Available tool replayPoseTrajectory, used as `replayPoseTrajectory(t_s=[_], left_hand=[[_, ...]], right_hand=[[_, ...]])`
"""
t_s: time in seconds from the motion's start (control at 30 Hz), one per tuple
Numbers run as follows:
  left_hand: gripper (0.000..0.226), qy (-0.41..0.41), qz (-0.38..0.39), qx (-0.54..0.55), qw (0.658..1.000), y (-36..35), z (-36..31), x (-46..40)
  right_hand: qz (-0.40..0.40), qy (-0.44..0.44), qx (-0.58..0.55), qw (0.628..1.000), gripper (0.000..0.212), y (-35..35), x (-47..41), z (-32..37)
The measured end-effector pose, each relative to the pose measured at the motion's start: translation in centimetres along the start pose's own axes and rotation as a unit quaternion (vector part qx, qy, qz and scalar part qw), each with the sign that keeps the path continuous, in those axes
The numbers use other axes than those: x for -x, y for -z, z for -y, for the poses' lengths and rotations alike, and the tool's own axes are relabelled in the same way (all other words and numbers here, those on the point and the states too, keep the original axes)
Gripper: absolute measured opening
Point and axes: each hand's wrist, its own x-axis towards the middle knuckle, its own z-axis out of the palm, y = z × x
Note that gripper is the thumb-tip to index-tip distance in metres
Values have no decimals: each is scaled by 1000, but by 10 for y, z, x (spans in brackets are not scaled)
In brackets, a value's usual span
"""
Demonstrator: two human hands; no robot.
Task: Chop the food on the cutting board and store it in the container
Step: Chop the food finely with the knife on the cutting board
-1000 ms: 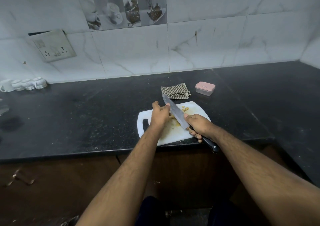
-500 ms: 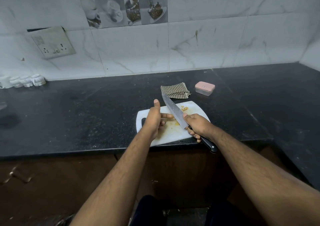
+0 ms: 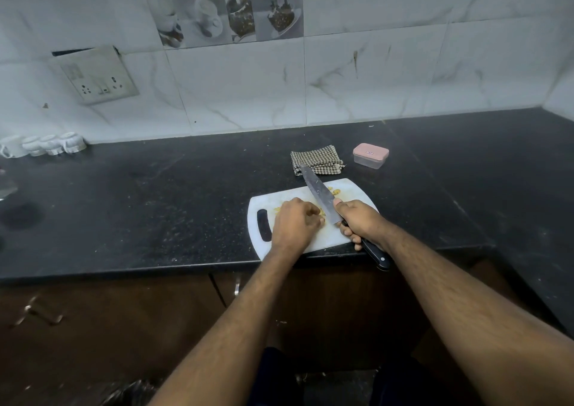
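A white cutting board (image 3: 354, 189) lies at the front edge of the black counter. Small yellow food pieces (image 3: 336, 191) sit on it, some near its far edge and some under my hands. My right hand (image 3: 360, 220) grips the black handle of a chef's knife (image 3: 318, 192), whose blade slants up and to the far left over the board. My left hand (image 3: 295, 225) rests knuckles-up on the board, fingers curled onto the yellow food beside the blade. A small clear container with a pink lid (image 3: 370, 155) stands closed behind the board to the right.
A folded checked cloth (image 3: 316, 160) lies just behind the board. Several small white cups (image 3: 46, 144) line the back wall at the far left, below a wall socket plate (image 3: 99, 76). The counter turns a corner on the right. Brown cabinets are below.
My left hand has dropped from the blade's side down onto the board, with its fingers curled over the food. The knife has stayed nearly in place.
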Motion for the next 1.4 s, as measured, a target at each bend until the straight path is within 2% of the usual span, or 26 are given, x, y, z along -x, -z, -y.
replayPoseTrajectory(t_s=[0.17, 0.27, 0.4, 0.47, 0.77, 1.13, 1.4], left_hand=[[20, -5, -20, -107, 994, -8, -5, 3], [18, 5, -14, -111, 994, -8, -6, 3], [6, 43, -15, -48, 998, -6, -2, 1], [8, 46, -14, -43, 998, -3, -1, 0], [20, 5, -14, -142, 990, 7, 5, 1], [19, 49, -16, -87, 995, -3, 4, 4], [17, -21, -3, -55, 998, 1, 12, 13]], right_hand=[[2, -7, 8, 1000, 49, 0, 0, 2], [3, -9, 11, 1000, 49, 0, 0, 3], [1, -6, 9, 1000, 47, -1, 0, 2], [1, -5, 10, 1000, 45, -1, 1, 2], [5, 0, 21, 1000, 45, 0, 3, 4], [1, 2, 27, 1000, 46, -1, 1, 1], [3, 3, 21, 1000, 47, -1, 1, 2]])
